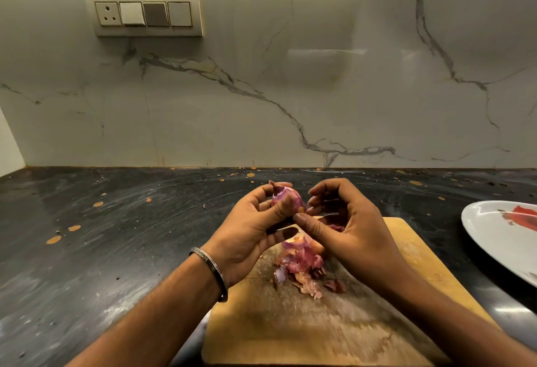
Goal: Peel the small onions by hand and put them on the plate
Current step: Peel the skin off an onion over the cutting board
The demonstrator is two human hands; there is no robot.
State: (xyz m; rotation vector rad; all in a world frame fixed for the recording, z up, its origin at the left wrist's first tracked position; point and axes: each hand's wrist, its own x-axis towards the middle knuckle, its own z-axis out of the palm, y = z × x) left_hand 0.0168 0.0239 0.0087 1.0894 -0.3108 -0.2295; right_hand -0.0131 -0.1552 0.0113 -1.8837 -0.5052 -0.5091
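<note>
your left hand [250, 230] was curled round the small onion [286, 199], thumb pressed across its front and fingers wrapped behind, holding it up above the far edge of the wooden cutting board [334, 329]. the onion was part peeled, pale purple flesh showing, with a dry tip of skin standing up at its top. your right hand [345, 227] was half closed and cupped beside it, the thumb tip touching the onion's lower end where a bit of skin remained. something reddish sat inside that palm, probably peeled skin, but you could not tell for sure from this view, nor whether those fingers truly pinched it.

the risk, as a judgement: the onion looked slick where the skin was gone, and your left grip sat mostly on that bare part. a hard tug from the right thumb could have squeezed it out of your fingers and sent it onto the dark worktop [116, 235]. pulling too deep could also have torn off good flesh with the skin.

below your hands a heap of onion peels [299, 265] lay on the board, so a dropped onion might have landed among them and picked up scraps. the white plate [491, 238] stood well apart to your right, at the edge of view, with a red mark on it and no peeled onion visible on the part shown. a metal bangle [210, 267] sat on your left wrist.
</note>
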